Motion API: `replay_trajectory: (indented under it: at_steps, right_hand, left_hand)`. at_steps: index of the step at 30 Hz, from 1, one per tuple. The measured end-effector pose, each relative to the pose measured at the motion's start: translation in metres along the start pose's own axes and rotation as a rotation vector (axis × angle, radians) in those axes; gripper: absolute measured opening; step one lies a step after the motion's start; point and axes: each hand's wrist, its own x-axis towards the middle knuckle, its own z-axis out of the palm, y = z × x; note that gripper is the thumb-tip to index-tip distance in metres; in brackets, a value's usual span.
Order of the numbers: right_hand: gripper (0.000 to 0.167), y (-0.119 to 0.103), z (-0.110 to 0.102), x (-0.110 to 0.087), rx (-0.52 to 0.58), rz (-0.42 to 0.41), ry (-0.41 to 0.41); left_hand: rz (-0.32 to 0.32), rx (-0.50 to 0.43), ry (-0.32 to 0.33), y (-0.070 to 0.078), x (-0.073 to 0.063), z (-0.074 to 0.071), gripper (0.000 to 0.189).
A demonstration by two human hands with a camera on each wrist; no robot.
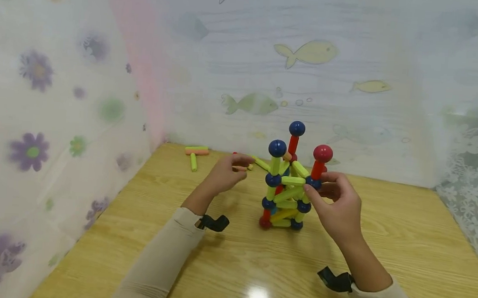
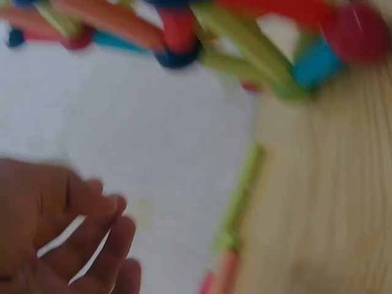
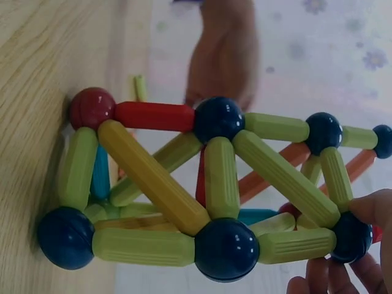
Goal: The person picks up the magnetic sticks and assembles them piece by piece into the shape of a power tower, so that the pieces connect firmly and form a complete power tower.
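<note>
A tower of magnetic rods and balls (image 1: 293, 181) stands upright on the table, with green, red, yellow, orange and blue rods joined by blue and red balls. My right hand (image 1: 341, 208) pinches a blue ball (image 3: 352, 237) at the tower's upper right corner between thumb and fingers. Above that ball, a red rod (image 1: 318, 169) rises to a red ball (image 1: 323, 153). Left of the tower, my left hand (image 1: 226, 173) hovers apart from it. Its fingers are loosely bent with nothing between them, as the left wrist view (image 2: 79, 226) also shows.
Loose green and orange rods (image 1: 196, 151) lie at the table's back left. More rods (image 1: 261, 163) lie behind the left hand, partly hidden. The wooden table (image 1: 221, 269) meets a fish-patterned curtain (image 1: 207, 118) at the back and a flowered one (image 1: 57, 106) on the left.
</note>
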Motion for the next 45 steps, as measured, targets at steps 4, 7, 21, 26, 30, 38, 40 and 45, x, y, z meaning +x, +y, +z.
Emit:
replay_trajectory:
  at_steps: [4, 7, 21, 26, 30, 38, 40, 45]
  right_hand:
    - [0.037, 0.0, 0.002, -0.001, -0.007, -0.002, -0.005]
    - [0.036, 0.001, 0.002, 0.0, -0.004, -0.005, 0.001]
    - [0.035, 0.002, 0.004, 0.002, -0.007, 0.001, -0.011]
    - [0.036, 0.001, 0.005, 0.002, -0.002, 0.002, -0.013]
    - [0.036, 0.0, 0.003, 0.001, -0.011, 0.002, -0.007]
    - [0.035, -0.002, 0.001, 0.0, -0.02, 0.003, 0.01]
    - [0.035, -0.002, 0.001, 0.0, -0.027, 0.004, 0.015]
    - [0.035, -0.003, 0.002, -0.001, -0.023, -0.002, 0.016]
  left_hand:
    - [-0.195, 0.056, 0.127, -0.044, 0.02, -0.01, 0.04]
    - [-0.255, 0.072, 0.111, -0.063, 0.029, -0.016, 0.056]
    - [-0.232, 0.266, 0.143, -0.079, 0.035, -0.014, 0.035]
    - [-0.193, 0.312, 0.183, -0.084, 0.036, -0.013, 0.028]
    - [-0.127, 0.199, 0.259, -0.056, 0.027, -0.009, 0.029]
    - [0.461, -0.097, 0.627, 0.037, -0.013, 0.007, 0.036]
    - [0.613, -0.088, 0.691, 0.056, -0.026, 0.012, 0.035]
    - [0.872, 0.116, 0.67, 0.091, -0.052, 0.027, 0.034]
